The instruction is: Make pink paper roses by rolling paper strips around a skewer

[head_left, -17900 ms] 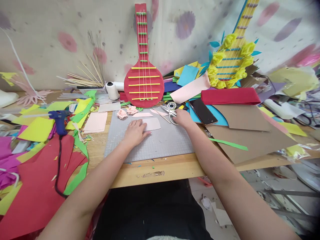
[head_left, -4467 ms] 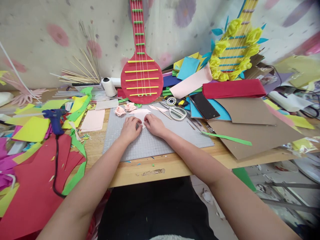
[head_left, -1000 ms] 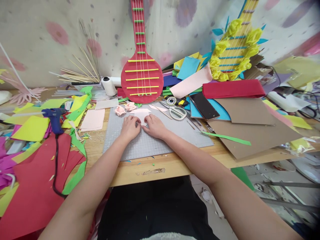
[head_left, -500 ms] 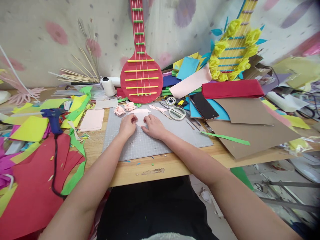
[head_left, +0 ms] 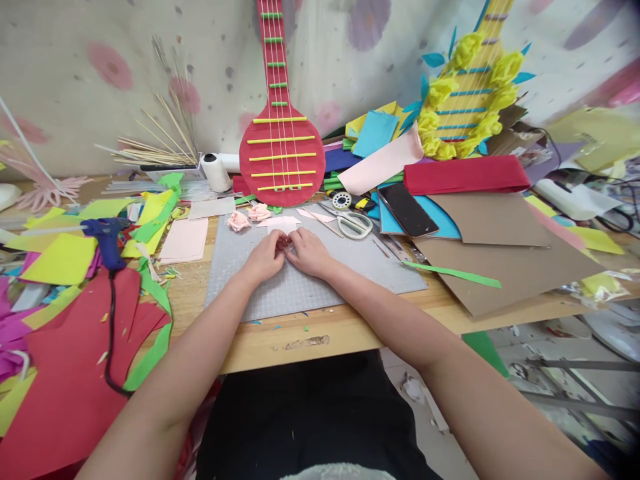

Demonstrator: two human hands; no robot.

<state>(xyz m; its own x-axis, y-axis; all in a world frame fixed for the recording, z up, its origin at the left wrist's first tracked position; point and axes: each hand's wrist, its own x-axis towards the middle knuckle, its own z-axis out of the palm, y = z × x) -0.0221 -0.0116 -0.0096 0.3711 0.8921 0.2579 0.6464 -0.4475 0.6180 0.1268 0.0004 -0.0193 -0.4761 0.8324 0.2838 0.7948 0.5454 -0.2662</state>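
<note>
On the grey cutting mat [head_left: 320, 283] lies a pale pink piece of crepe paper [head_left: 282, 224]. My left hand [head_left: 267, 256] pinches its near edge, thumb and fingers curled together. Right beside it, my right hand [head_left: 309, 253] grips the same edge, so the fingertips of both hands nearly touch and hide that part of the paper. Two pale pink paper roses [head_left: 239, 221] sit just beyond my left hand. To the right of my right hand are scissors [head_left: 354, 225] with pale handles, and pink paper scraps [head_left: 315, 215].
A red paper banjo-like model [head_left: 283, 160] leans at the back; a yellow one with flowers [head_left: 463, 100] stands right. Left are a blue glue gun [head_left: 107, 240] with its cord and red paper [head_left: 70, 353]. A phone [head_left: 407, 210] and brown cardboard [head_left: 505, 267] lie right.
My left hand has moved right and slightly nearer to me, closing the gap to my right hand. Both hands now meet at the paper's near edge, covering more of it.
</note>
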